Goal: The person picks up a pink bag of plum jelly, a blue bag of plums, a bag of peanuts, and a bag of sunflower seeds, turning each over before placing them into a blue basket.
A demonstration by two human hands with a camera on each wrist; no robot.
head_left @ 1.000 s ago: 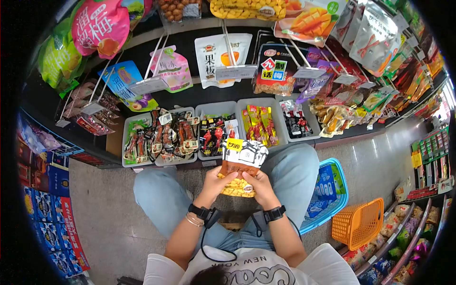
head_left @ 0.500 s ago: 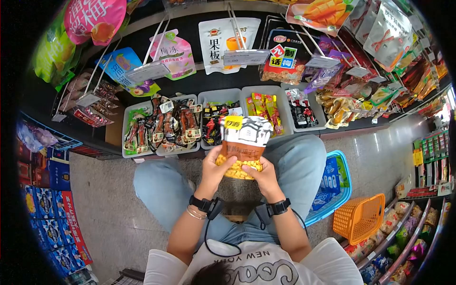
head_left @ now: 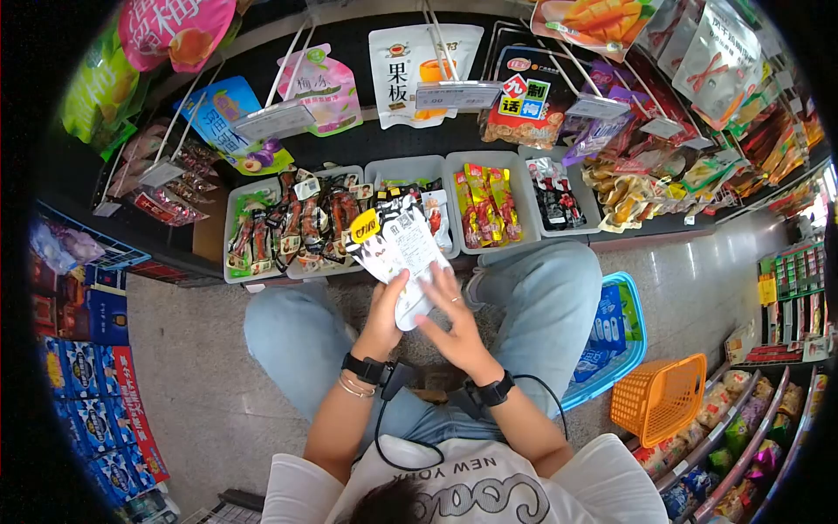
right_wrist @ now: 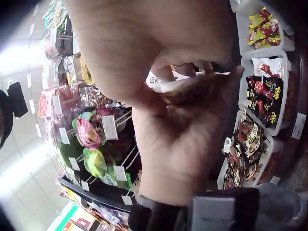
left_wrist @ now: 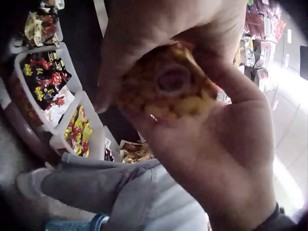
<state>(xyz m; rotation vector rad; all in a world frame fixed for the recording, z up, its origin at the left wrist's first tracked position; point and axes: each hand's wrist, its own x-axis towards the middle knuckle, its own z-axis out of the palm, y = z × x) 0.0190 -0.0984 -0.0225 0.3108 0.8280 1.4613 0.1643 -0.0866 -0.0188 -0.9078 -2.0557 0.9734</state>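
Observation:
A snack bag (head_left: pixel 405 253) is held over the lap in the head view, its white printed back turned up and its yellow-labelled top tilted to the left. My left hand (head_left: pixel 382 312) grips the bag's lower left edge, thumb on the printed back. The right hand (head_left: pixel 456 328) lies at the lower right edge, fingers extended along the back and slightly blurred. From the left wrist, yellow pieces show on the bag's front (left_wrist: pixel 168 91) between both hands. In the right wrist view the hands hide most of the bag.
Grey bins of small wrapped snacks (head_left: pixel 484 205) line the shelf ahead, under hanging pouches (head_left: pixel 423 74). On the floor at right stand a blue basket (head_left: pixel 630 336) with blue packs inside and an orange basket (head_left: pixel 659 402). Stacked blue boxes (head_left: pixel 87 419) stand at left.
The bag has turned over from its brown-and-yellow front to its white back and tilted left. My right hand has gone from pinching the lower corner to extended fingers; the left still grips.

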